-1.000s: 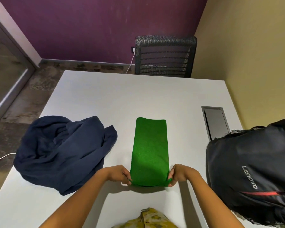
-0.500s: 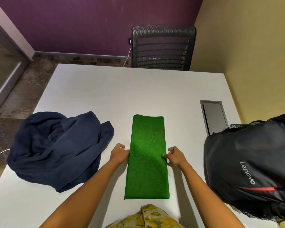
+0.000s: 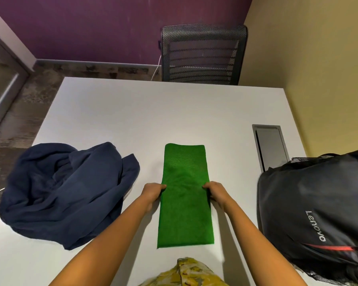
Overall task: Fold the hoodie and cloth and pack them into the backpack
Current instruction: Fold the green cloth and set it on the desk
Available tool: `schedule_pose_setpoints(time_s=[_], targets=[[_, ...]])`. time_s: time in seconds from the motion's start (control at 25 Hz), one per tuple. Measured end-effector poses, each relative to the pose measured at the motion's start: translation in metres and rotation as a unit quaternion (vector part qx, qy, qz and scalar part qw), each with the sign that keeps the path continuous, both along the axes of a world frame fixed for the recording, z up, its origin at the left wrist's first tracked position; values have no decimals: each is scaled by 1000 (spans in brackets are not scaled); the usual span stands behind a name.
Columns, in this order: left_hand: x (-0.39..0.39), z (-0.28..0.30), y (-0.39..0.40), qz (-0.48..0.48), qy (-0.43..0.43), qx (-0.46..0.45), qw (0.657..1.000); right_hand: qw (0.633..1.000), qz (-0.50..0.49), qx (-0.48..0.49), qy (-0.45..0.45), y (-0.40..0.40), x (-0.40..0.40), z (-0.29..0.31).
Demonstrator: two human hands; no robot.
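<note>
1. Moved up from the near corners, the left hand (image 3: 153,191) is now pinched on the cloth (image 3: 185,195) at its mid-left edge; the hoodie (image 3: 66,193) lies unfolded at left.
2. Mid-right edge is pinched by the right hand (image 3: 214,190); a crosswise fold seems next.
3. Backpack (image 3: 318,213) waits at right.

White "Lenovo" wordmark on the black backpack (image 3: 318,203), running lengthwise, no other readable text
</note>
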State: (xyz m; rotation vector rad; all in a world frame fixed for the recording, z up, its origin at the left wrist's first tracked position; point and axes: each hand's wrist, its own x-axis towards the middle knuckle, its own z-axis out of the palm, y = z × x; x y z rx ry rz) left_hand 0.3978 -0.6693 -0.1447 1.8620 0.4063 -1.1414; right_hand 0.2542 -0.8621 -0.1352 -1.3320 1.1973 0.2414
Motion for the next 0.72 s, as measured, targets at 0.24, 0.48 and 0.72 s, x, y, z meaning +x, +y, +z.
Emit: schedule_pose_setpoints(time_s=[0.24, 0.48, 0.72], targets=[[51, 56, -24, 97, 48, -120, 987, 992, -61, 11, -106, -36, 38, 45], [97, 128, -69, 58, -161, -193, 966, 952, -74, -163, -247, -66, 88, 102], [90, 120, -56, 8, -312, -203, 928, 914, -42, -272, -299, -63, 68, 95]])
